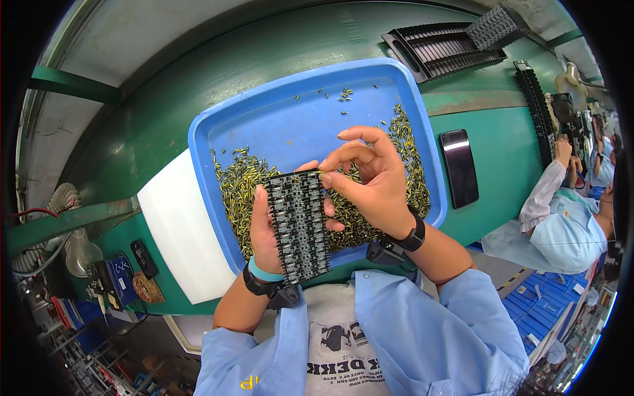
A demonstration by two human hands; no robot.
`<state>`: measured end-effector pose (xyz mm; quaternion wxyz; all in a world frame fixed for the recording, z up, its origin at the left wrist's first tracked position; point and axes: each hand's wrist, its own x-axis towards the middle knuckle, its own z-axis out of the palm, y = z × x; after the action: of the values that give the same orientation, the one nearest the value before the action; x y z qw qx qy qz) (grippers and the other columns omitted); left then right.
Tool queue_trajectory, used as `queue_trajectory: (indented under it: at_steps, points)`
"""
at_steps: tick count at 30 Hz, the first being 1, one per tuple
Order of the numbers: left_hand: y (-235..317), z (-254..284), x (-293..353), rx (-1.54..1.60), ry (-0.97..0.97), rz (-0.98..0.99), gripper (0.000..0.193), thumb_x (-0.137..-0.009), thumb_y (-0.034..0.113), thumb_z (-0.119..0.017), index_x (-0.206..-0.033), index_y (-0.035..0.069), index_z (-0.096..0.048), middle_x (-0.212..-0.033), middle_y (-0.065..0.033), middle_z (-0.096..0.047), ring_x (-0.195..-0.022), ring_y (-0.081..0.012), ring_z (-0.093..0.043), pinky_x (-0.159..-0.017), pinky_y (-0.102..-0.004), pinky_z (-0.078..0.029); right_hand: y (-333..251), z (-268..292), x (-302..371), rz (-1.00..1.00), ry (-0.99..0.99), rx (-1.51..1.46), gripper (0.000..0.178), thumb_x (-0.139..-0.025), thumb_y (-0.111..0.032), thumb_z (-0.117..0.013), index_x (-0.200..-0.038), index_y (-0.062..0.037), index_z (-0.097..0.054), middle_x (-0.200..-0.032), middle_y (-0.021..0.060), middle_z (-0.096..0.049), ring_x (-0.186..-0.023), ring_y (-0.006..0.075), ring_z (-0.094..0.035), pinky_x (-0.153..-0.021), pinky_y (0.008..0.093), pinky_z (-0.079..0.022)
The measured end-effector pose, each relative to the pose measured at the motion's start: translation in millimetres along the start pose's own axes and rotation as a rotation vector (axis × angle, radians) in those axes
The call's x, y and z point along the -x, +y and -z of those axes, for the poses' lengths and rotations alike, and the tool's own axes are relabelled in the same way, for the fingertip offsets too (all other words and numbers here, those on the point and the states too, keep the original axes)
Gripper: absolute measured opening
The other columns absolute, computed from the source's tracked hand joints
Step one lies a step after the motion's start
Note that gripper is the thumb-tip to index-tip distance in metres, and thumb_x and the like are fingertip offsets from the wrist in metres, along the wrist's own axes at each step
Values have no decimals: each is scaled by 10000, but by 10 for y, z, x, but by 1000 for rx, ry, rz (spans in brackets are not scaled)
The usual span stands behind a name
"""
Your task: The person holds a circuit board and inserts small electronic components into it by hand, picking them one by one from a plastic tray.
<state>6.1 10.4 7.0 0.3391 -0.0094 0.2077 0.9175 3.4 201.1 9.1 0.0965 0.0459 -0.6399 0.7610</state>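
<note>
Right hand (373, 178) is closed on a tiny part (321, 172), easily dropped if the black panel (298, 224) gripped by the left hand (264, 236) is jolted.

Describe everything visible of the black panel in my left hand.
The black panel is rectangular, with toothed sides and lengthwise rows of shiny grey parts, perhaps metal. The left hand cradles it from behind, partly over the blue tray; the right hand pinches a tiny yellowish piece at its top right corner.
</note>
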Motion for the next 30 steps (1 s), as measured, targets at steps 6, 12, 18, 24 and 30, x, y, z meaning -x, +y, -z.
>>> queue_trajectory:
  at_steps: [6,12,18,24,30]
  points:
    - [-29,35,57,-37,67,85,812,-1125,663,-257,-1603,25,-412,-1262,-198,-676,-1122,-318,-695,-979,-583,-627,-132,-79,82,-167,-44,34,511,-900,143,-762,-1335,-15,-547,-1030,131,-774,-919,158,-725,-839,344,-596]
    - [11,41,80,-38,73,109,773,-1134,640,-232,-1550,33,-468,-1297,-227,-682,-1137,-356,-720,-999,-609,-618,60,-27,60,291,-137,300,430,-885,157,-761,-1254,-10,-616,-1003,114,-758,-877,160,-695,-926,410,-643]
    - [28,-32,71,-68,129,103,779,-1134,639,-225,-1526,21,-490,-1328,-223,-676,-1154,-353,-721,-983,-593,-633,22,-18,43,351,-183,371,397,-870,164,-764,-1204,-16,-648,-989,93,-748,-877,171,-676,-956,432,-647]
    - [46,60,41,-83,1,113,794,-1130,651,-221,-1517,20,-508,-1306,-202,-677,-1125,-316,-717,-962,-580,-645,15,-49,34,348,-164,332,344,-871,162,-770,-1142,-23,-666,-989,76,-768,-919,185,-666,-943,433,-652]
    - [15,66,59,-73,6,107,799,-1128,658,-221,-1524,25,-504,-1260,-193,-686,-1092,-298,-714,-956,-582,-646,-3,-53,34,353,-164,356,317,-878,150,-777,-1113,-28,-661,-990,77,-786,-949,203,-671,-949,428,-650]
